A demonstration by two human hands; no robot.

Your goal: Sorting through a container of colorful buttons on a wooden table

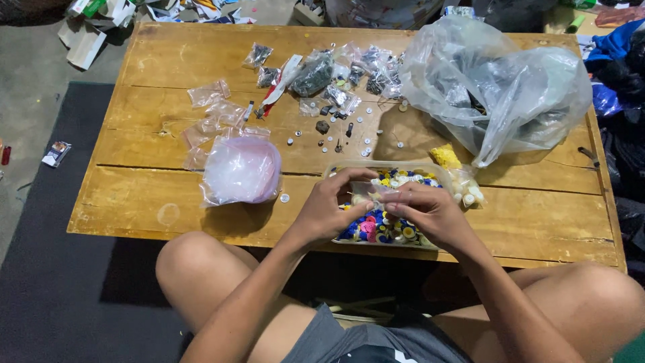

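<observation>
Both my hands meet over a clear tray point(334, 169) full of small blue, yellow and white round parts. My left hand point(329, 208) and my right hand point(430, 214) together pinch a small clear plastic bag point(371, 191) that holds a few small pieces. The bag is held just above the tray, near the front edge of the wooden table point(510, 208).
A pinkish plastic bag point(240, 169) lies left of the tray. A large clear bag point(497, 87) of dark parts sits at back right. Empty small bags point(213, 111), filled small bags point(339, 77) and loose round parts point(349, 134) are scattered across the middle. My bare knees are below the table's edge.
</observation>
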